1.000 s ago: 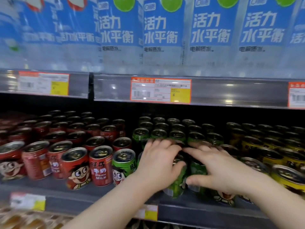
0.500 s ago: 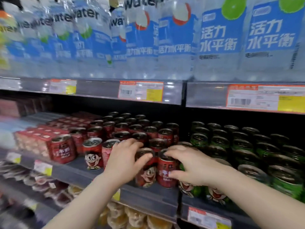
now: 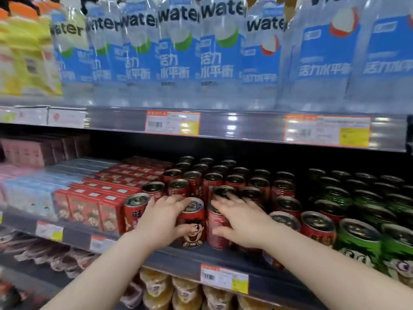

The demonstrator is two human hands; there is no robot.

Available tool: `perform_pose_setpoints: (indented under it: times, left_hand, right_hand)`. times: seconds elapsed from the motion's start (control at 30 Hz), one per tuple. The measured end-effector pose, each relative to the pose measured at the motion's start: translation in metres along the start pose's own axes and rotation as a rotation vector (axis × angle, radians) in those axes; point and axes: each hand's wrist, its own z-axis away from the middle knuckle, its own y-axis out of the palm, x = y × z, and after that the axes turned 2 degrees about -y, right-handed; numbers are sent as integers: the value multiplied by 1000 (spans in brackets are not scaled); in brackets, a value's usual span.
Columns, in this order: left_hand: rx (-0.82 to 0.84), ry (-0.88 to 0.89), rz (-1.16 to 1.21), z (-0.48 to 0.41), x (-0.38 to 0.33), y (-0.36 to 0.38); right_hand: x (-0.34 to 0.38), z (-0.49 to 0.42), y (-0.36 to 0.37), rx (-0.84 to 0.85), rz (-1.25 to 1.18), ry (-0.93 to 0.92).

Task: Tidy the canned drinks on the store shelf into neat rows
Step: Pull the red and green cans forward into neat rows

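Red milk cans stand in several rows on the middle shelf [image 3: 174, 258], with green cans [image 3: 357, 240] to their right. My left hand [image 3: 159, 222] wraps around a front-row red can with a cartoon face [image 3: 193, 224]. My right hand [image 3: 242, 222] grips the neighbouring red can [image 3: 215, 229] just to its right, fingers spread over its top. The two held cans stand upright, close together at the shelf's front edge. Another red can [image 3: 134, 211] stands left of my left hand.
Red drink cartons [image 3: 89, 206] fill the shelf left of the cans, then pale blue and pink packs. Water bottles [image 3: 178, 52] line the shelf above, with price tags [image 3: 172, 123] on its edge. Packaged snacks sit on the shelf below.
Both hands have left the green cans and moved left along the shelf to the red cans. They now hold two front-row red cans; the view has swung left too.
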Motion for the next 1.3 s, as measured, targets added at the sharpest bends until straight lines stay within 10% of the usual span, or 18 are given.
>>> perform_pose_setpoints:
  times: [0.3, 0.83, 1.3]
  left_hand:
    - [58, 176, -35, -4, 44, -7]
    - [30, 40, 96, 5, 100, -2]
    - [-12, -111, 368, 11, 87, 2]
  right_hand:
    - [26, -2, 3, -65, -59, 10]
    - [52, -29, 60, -429, -620, 69]
    - [34, -23, 69, -416, -848, -4]
